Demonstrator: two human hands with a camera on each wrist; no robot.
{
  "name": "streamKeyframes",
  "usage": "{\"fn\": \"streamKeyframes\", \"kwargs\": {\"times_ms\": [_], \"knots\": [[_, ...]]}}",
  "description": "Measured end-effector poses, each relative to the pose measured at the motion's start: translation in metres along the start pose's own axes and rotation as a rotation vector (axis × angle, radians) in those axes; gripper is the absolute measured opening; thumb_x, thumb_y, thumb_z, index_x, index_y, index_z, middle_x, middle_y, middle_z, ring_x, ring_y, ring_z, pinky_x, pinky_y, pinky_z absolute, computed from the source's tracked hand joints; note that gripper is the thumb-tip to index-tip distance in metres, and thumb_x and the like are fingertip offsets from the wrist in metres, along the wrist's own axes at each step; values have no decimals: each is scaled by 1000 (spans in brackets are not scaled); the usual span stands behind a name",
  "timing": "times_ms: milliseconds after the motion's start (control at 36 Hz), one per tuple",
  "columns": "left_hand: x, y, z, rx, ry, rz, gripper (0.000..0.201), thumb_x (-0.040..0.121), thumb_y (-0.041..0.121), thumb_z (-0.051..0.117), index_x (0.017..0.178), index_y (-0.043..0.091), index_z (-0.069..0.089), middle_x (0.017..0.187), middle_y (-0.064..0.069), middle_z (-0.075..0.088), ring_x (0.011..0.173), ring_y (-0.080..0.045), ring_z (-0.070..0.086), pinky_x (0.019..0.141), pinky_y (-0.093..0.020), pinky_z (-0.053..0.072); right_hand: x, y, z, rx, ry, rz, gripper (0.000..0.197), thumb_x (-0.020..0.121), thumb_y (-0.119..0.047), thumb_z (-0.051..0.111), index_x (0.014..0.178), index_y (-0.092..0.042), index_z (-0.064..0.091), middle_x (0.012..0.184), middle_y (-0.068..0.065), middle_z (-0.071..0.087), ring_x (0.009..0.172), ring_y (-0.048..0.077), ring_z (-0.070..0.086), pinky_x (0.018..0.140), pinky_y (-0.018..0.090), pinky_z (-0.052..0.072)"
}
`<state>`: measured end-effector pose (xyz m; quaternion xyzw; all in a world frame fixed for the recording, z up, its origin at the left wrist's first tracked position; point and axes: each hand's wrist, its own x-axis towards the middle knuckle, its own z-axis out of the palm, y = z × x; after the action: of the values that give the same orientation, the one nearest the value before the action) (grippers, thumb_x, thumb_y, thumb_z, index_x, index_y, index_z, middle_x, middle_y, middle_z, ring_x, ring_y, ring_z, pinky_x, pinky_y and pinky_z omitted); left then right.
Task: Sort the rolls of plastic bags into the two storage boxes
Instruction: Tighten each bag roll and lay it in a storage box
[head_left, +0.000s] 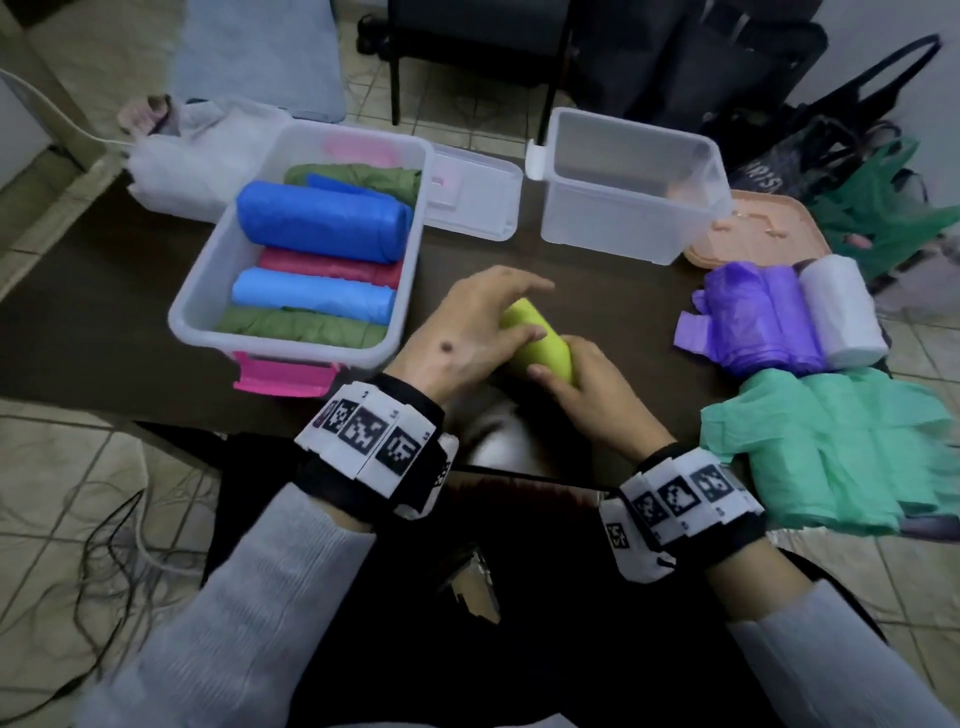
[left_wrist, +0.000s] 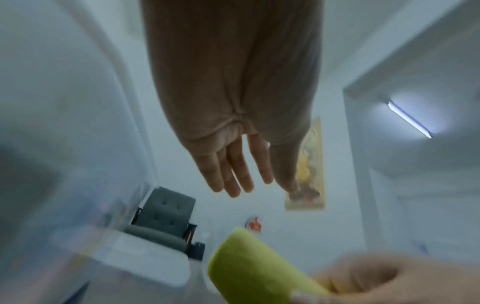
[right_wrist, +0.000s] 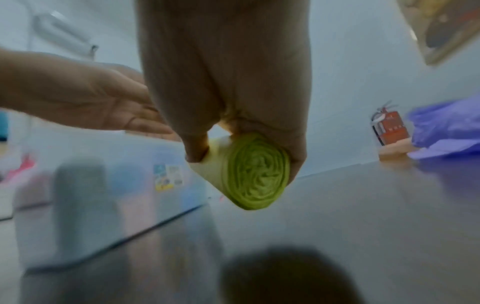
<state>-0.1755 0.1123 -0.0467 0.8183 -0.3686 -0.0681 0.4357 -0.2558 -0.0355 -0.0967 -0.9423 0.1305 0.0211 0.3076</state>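
My right hand (head_left: 563, 371) grips a yellow-green roll (head_left: 537, 340) by its near end, just above the dark table at mid front. The right wrist view shows the roll's spiral end (right_wrist: 255, 174) pinched between thumb and fingers. My left hand (head_left: 493, 312) hovers over the roll's far end with straight, spread fingers (left_wrist: 239, 174) and holds nothing. The left storage box (head_left: 208, 291) holds several rolls: blue, pink, light blue and green. The right storage box (head_left: 613, 223) is empty. Purple (head_left: 763, 322), white (head_left: 841, 312) and mint-green (head_left: 831, 447) rolls lie at the table's right edge.
A white lid (head_left: 472, 192) lies between the boxes and a peach lid (head_left: 763, 228) behind the purple roll. A white bag (head_left: 176, 166) sits behind the left box. The left box's pink latch (head_left: 283, 376) faces me. Chairs and bags stand beyond the table.
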Motion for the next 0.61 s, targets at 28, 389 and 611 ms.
{"fn": "streamKeyframes", "kwargs": {"times_ms": [28,389,611], "knots": [[-3,5,-11,-36,75,16,40,82,10,70,121,11,62,122,-4,62,116,-12,53,99,-11,32,3,-5,-3,62,19,6,47,93,-34,54,129,-5,45,121,14,53,107,23,50,79,25,34],[-63,-52,-144,56,936,-420,30,90,15,48,115,16,65,103,13,60,94,-2,58,83,-7,41,42,-143,-22,222,123,-413,43,94,-33,54,127,-7,47,106,2,50,93,10,45,66,16,31],[-72,-84,-128,-219,810,-724,40,99,34,40,107,8,70,93,-7,62,88,-14,53,76,-26,38,55,-191,10,-146,-70,-523,64,89,-39,60,138,-10,32,137,12,47,122,30,46,94,38,37]]}}
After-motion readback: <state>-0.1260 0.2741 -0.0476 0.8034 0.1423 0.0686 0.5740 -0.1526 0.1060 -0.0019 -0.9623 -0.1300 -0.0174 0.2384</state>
